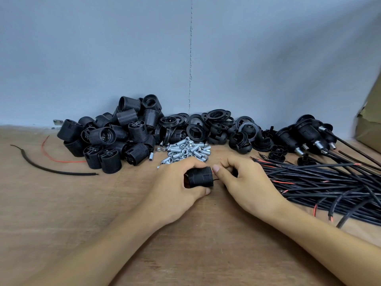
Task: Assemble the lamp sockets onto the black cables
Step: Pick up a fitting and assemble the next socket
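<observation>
Head-worn view, forward-down, close.

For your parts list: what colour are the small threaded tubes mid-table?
The tubes are silver; head view.

Left hand (175, 186) gripping socket (201, 176), right hand (245, 182) pinching wire

A pale blue-grey wall (103, 48) is seen behind, divided by a rough vertical seam (190, 58). Below it, a brown wooden tabletop (51, 203) is evenly lit. A cardboard box (369, 124) is set at the right edge.
</observation>
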{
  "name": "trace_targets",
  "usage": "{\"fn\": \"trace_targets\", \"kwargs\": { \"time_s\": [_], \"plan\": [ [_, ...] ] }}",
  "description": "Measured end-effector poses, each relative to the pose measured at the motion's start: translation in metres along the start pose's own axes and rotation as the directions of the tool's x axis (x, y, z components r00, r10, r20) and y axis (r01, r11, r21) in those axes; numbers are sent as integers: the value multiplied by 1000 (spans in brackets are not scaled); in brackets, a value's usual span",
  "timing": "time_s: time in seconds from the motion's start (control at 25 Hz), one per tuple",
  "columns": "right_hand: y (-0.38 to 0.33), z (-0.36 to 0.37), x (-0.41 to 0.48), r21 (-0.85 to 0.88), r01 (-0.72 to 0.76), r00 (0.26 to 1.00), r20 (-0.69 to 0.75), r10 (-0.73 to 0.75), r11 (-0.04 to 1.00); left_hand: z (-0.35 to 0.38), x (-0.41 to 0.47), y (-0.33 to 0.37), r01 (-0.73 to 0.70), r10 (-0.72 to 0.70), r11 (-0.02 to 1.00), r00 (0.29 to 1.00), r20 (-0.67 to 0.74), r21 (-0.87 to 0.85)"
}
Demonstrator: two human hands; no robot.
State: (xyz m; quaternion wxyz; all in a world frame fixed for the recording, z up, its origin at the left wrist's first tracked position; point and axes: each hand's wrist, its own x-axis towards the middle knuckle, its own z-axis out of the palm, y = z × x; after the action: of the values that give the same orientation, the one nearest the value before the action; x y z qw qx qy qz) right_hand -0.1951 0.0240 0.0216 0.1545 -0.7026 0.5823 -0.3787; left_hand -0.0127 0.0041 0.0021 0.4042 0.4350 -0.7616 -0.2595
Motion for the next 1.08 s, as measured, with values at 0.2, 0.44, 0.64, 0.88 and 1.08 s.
{"fn": "trace_targets", "kwargs": {
  "time_s": [0.2, 0.44, 0.64, 0.88, 1.08],
  "plan": [
    [-1, 0, -1, -3, -8, 1000, 5, 8, 1000, 0, -1, 0, -11, 11, 1000, 1000, -2, 18],
    [-1, 0, -1, 6, -20, 999, 39, 20, 1000, 1, -2, 2, -21, 21, 999, 1000, 8, 28],
    [0, 1, -1, 29, -25, 1000, 18, 24, 999, 2, -1, 2, -10, 10, 999, 1000, 2, 30],
    [-2, 2, -2, -7, 20, 998, -55, -20, 1000, 2, 1, 4, 61, -61, 998, 997, -38, -6],
    [-1, 2, 0, -35, -5, 1000, -25, 5, 999, 1, 1, 4, 38, -37, 999, 999, -16, 7]
  ]
}}
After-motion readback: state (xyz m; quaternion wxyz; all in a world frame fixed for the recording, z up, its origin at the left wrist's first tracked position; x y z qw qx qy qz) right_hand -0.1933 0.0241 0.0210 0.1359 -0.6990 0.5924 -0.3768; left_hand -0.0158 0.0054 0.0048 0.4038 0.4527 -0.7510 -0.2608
